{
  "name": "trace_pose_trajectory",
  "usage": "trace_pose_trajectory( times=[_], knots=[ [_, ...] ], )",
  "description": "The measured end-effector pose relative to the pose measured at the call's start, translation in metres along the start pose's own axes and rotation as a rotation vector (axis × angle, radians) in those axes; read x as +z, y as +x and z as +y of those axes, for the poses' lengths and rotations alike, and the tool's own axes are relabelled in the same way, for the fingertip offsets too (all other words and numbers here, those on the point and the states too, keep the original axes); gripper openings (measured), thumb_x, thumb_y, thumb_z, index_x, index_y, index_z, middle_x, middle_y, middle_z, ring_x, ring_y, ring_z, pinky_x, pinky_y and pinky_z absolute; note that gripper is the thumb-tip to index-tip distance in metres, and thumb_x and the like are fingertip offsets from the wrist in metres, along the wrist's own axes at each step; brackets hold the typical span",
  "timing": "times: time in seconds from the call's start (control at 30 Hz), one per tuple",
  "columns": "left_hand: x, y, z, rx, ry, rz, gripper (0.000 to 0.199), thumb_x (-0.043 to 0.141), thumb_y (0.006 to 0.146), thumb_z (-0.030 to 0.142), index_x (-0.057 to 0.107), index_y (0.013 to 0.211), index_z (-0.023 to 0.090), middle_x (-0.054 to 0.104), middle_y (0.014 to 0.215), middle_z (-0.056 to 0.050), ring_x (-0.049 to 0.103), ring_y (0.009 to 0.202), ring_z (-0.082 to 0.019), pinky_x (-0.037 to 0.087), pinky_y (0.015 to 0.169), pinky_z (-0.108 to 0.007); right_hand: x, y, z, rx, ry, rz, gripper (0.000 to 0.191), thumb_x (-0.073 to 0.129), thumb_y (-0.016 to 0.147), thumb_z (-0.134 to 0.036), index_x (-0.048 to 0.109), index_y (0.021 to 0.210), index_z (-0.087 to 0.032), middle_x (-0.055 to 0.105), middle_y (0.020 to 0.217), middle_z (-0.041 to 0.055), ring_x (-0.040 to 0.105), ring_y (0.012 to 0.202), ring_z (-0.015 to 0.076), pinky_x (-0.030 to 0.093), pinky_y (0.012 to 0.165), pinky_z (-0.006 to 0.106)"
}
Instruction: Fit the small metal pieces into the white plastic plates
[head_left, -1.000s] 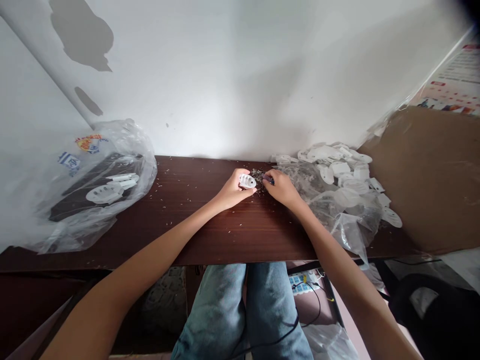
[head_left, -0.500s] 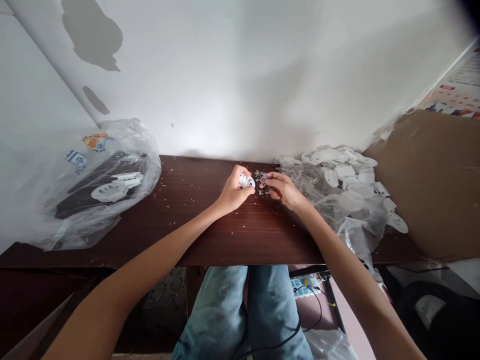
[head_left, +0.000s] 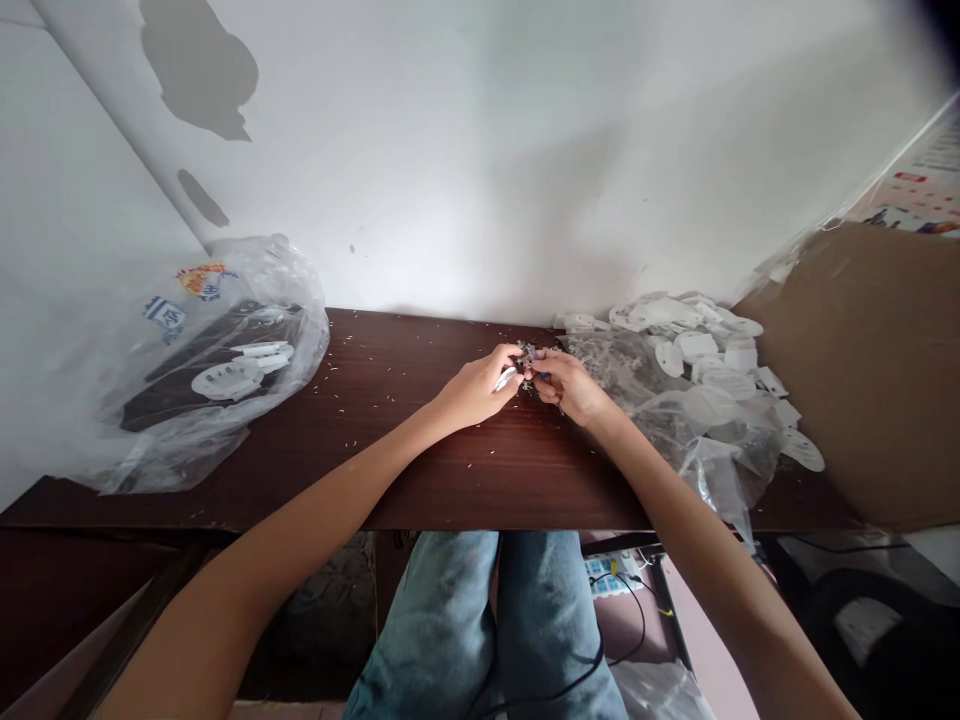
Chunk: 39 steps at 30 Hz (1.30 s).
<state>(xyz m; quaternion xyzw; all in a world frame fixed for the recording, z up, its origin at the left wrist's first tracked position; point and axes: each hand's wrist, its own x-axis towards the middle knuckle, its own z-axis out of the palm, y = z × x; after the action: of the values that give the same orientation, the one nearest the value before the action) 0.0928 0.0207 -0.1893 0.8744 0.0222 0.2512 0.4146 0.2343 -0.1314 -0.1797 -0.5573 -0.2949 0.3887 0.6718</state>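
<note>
Over the middle of the dark wooden table (head_left: 420,470), my left hand (head_left: 480,388) is closed on a white rounded plastic part (head_left: 505,379), now seen nearly edge-on. My right hand (head_left: 568,385) is close against it on the right, thumb and fingers pinched together. What the right fingers hold is too small to name; a spot of blue shows between them. Just behind the fingertips lies a small pile of tiny metal-looking pieces (head_left: 525,349), partly hidden by my hands.
On the left, a clear plastic bag (head_left: 300,345) holds white plastic parts (head_left: 229,380). White parts (head_left: 694,345) are heaped at the right on clear plastic sheeting (head_left: 709,460), beside a cardboard box (head_left: 862,370). Under the table are a power strip (head_left: 616,575) and cables.
My left hand has turned the white part from face-up to nearly edge-on and moved it right, against my right hand. The view has shifted slightly.
</note>
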Motion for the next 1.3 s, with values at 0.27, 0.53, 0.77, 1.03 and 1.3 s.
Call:
trace_pose_trajectory(
  times=[0.27, 0.53, 0.77, 1.03, 1.3],
  knots=[
    [0.005, 0.0, -0.001, 0.09, 0.207, 0.041, 0.021, 0.064, 0.101, 0.036, 0.068, 0.12, 0.027, 0.073, 0.123, -0.009, 0.071, 0.104, -0.026, 0.05, 0.09, -0.035, 0.001, 0.0, 0.004, 0.014, -0.063, -0.03, 0.024, 0.079, 0.071, -0.036, 0.065, 0.084, -0.021, 0.048, 0.065, -0.0051, 0.031, 0.049, 0.0078, 0.013, 0.047, 0.028],
    [0.003, 0.0, -0.002, 0.068, 0.227, 0.072, 0.018, 0.068, 0.098, 0.034, 0.068, 0.115, 0.026, 0.071, 0.116, -0.008, 0.068, 0.096, -0.024, 0.049, 0.086, -0.033, -0.004, 0.004, 0.007, -0.037, -0.07, 0.054, 0.028, 0.084, 0.071, -0.034, 0.065, 0.088, -0.022, 0.056, 0.073, -0.0028, 0.035, 0.053, 0.0076, 0.017, 0.045, 0.025],
    [0.004, 0.002, -0.003, 0.046, 0.157, 0.125, 0.018, 0.067, 0.099, 0.031, 0.07, 0.116, 0.026, 0.073, 0.115, -0.007, 0.068, 0.102, -0.024, 0.049, 0.093, -0.035, -0.007, 0.004, 0.006, -0.112, -0.139, 0.046, 0.034, 0.086, 0.073, -0.036, 0.063, 0.093, -0.022, 0.063, 0.08, -0.0014, 0.042, 0.053, 0.0066, 0.022, 0.044, 0.024],
    [0.003, 0.003, -0.008, 0.068, 0.267, 0.1, 0.018, 0.056, 0.103, 0.023, 0.069, 0.115, 0.025, 0.074, 0.113, -0.005, 0.069, 0.092, -0.019, 0.051, 0.085, -0.034, -0.002, 0.004, 0.009, -0.205, -0.316, 0.01, 0.036, 0.083, 0.078, -0.044, 0.061, 0.096, -0.021, 0.064, 0.079, -0.0022, 0.05, 0.052, 0.0081, 0.033, 0.046, 0.025],
    [0.004, 0.001, -0.005, 0.075, 0.328, 0.123, 0.009, 0.06, 0.103, 0.032, 0.064, 0.102, 0.023, 0.069, 0.102, -0.002, 0.062, 0.08, -0.016, 0.045, 0.074, -0.031, -0.002, 0.006, 0.013, -0.278, -0.464, 0.053, 0.029, 0.076, 0.083, -0.043, 0.063, 0.098, -0.022, 0.069, 0.086, 0.0026, 0.058, 0.067, 0.0143, 0.044, 0.054, 0.027]
  ],
)
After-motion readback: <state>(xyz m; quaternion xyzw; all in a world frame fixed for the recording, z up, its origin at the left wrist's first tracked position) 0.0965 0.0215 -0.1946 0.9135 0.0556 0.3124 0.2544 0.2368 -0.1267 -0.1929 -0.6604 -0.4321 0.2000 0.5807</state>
